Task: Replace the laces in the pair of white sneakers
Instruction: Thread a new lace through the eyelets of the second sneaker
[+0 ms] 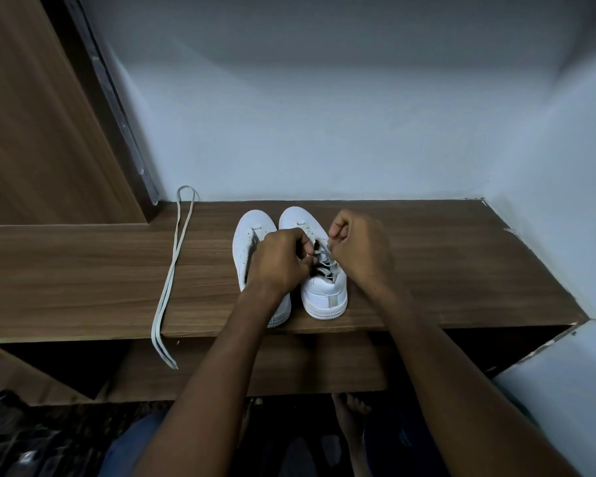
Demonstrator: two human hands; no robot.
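Two white sneakers (255,242) side by side on the wooden desk (427,270), toes toward the wall. Left hand (279,259) and right hand (358,246) over the right sneaker (324,290), fingers curled, pinching its lace (326,258). Loose lace (172,270) lying well left, ends hanging over the edge.

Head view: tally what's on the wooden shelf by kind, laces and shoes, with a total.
White sneakers: 2, left sneaker and right sneaker
Laces: 2, loose lace and lace on the right sneaker, pinched by left hand and right hand
Total: 4
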